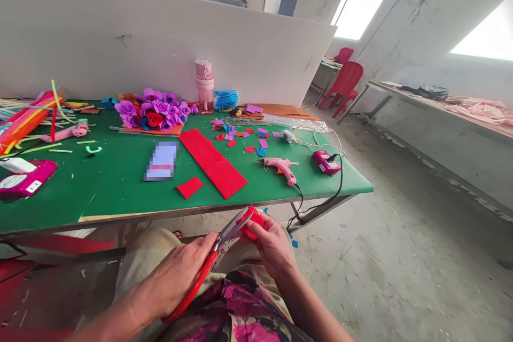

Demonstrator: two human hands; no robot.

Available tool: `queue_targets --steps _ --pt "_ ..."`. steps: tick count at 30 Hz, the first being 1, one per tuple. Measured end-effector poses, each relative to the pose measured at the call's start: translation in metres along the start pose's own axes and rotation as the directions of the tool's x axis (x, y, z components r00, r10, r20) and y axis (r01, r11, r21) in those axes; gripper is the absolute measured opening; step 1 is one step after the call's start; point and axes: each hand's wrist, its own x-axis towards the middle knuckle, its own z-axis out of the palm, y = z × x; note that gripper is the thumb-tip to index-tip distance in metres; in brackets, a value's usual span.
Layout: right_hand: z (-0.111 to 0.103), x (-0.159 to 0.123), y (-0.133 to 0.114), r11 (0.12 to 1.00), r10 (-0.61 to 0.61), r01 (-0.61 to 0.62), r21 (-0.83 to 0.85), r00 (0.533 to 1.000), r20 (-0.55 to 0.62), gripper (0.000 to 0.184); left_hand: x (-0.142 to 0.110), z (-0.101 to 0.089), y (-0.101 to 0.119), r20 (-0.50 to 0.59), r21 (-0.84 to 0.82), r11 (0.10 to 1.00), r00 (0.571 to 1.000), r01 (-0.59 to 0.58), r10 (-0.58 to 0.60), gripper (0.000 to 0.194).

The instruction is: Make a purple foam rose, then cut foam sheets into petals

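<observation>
My left hand (182, 272) is closed round the red handles of a pair of scissors (199, 278), whose blades point up and to the right. Pinched in the fingers of my right hand (274, 243) is a small piece of red crepe paper (253, 223). The scissor blades lie against its left side, over my lap and in front of the table edge. On the table ahead are a long folded red paper strip (214, 164) and a smaller red paper piece (189, 187).
A pink glue gun (282, 166) lies near a magenta power strip (326, 162), its cable hanging off the edge. Behind are purple paper flowers (154, 109), paper scraps (240, 134) and a pink bottle (205, 87). A blurred phone-like rectangle (161, 161) lies left of the red strip.
</observation>
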Motion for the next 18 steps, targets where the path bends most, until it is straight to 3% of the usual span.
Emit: queue_targets --steps 4,18 --pt "0.0 0.0 0.001 1.0 -0.012 0.012 -0.008 1.0 -0.011 0.026 0.002 0.001 -0.003 0.042 0.126 0.989 0.996 -0.08 0.075 0.026" --pt "-0.002 0.002 0.004 1.0 -0.028 0.027 0.007 1.0 0.004 0.021 0.0 -0.009 0.004 0.152 0.188 0.98 0.988 -0.063 0.034 0.031"
